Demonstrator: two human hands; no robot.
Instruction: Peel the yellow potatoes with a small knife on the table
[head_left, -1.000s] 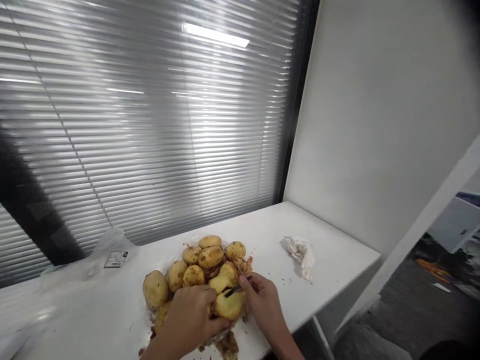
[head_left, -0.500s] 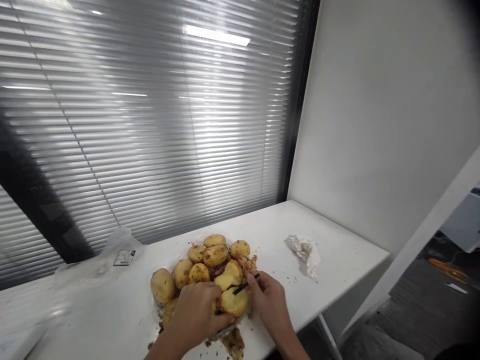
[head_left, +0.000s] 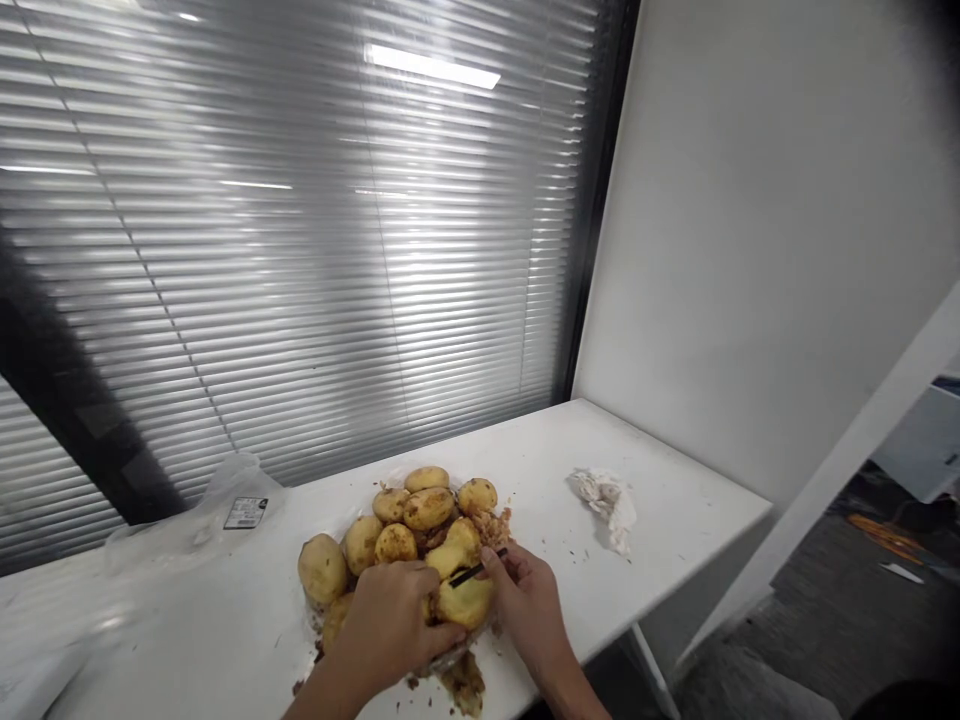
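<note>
Tool is shifting slightly left vs. last frame; hands otherwise look about the same. Left hand (head_left: 390,620) is gripping a yellow potato (head_left: 465,605), right hand (head_left: 529,610) is pinching a black-handled peeling tool (head_left: 478,573) against it. Potato pile (head_left: 397,535) is sitting lower middle on the tabletop (head_left: 675,520), peel scraps (head_left: 463,685) reaching the near edge. Open room is running right to crumpled tissue (head_left: 606,508).

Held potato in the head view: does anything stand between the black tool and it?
Nothing visible does: the black tool in the right hand lies against the potato the left hand holds; the next potato sits beyond.
</note>
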